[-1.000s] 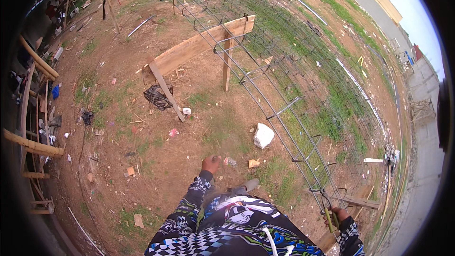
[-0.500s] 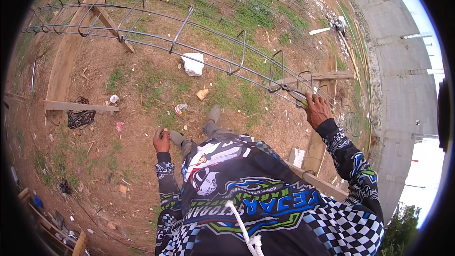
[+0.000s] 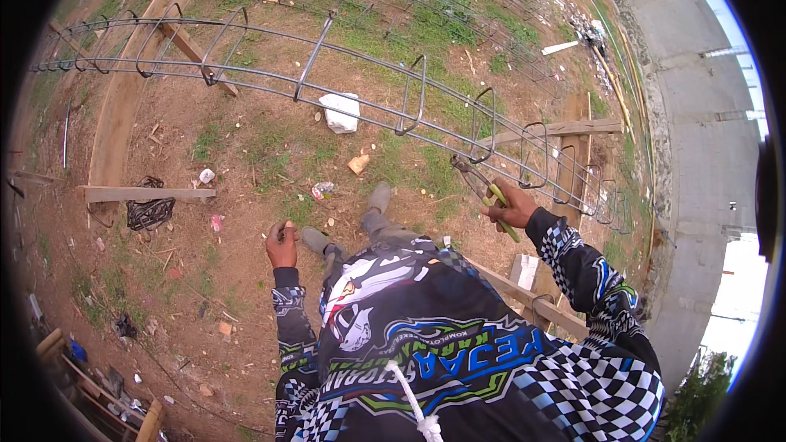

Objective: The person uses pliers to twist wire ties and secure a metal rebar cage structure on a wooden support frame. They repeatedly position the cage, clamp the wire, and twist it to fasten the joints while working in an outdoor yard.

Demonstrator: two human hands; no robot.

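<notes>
My right hand [image 3: 512, 205] grips a pair of end-cutting pincers [image 3: 497, 192] by its green handles. The dark jaws of the pincers point to the left, just on my side of a long rebar cage [image 3: 313, 57], and look apart from its lower bar. The cage runs from the far left down to the right, with bent square stirrups spaced along its bars. Low on the left, in front of my legs, hangs my left hand [image 3: 282, 246]. Its fingers are curled closed; whether anything is inside them is hidden.
Wooden planks on the left [image 3: 131, 106] and right [image 3: 561, 130] stand under the cage. A white block [image 3: 340, 112] lies beyond my shoes, near a brown chunk [image 3: 359, 164]. A black wire bundle [image 3: 150, 211] rests by a short board [image 3: 147, 194]. More rebar lies behind.
My right hand has drawn the pincers back toward me and left, off the cage bars, so their jaws and handles now show. My left hand has barely moved.
</notes>
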